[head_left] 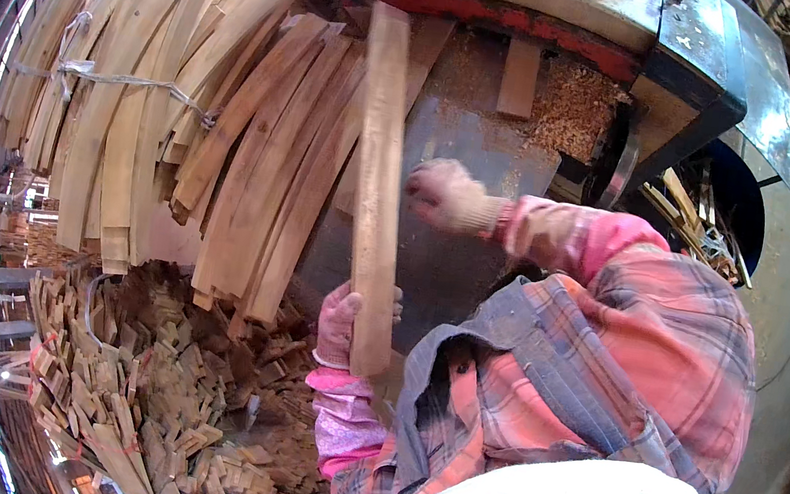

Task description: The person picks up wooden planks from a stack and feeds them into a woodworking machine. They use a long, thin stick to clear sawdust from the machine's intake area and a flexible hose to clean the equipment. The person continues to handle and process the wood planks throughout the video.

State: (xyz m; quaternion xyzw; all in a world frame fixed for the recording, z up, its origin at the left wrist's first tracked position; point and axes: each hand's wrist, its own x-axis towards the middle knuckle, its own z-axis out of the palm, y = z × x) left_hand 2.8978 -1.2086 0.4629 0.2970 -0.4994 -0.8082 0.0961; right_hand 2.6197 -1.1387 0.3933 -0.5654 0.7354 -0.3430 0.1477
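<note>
My left hand (340, 322), in a pale knitted glove, is closed around the near end of a long wooden board (381, 164). The board is tilted up across the middle of the view, its far end reaching toward the machine. To the right of the board and apart from it is my right hand (450, 197), also gloved, over the metal table (470, 143). Its fingers look bent but are smeared by motion, so their grip cannot be made out. A short wooden piece (519, 77) lies at the far side of the table.
Several long boards (271, 159) lie side by side on the left, next to a tied bundle (131, 78). Below them is a heap of wood offcuts (179, 419). A machine with a red edge (508, 18) stands at the back, with wood chips (576, 106) before it. Scraps fill a dark round container (734, 209).
</note>
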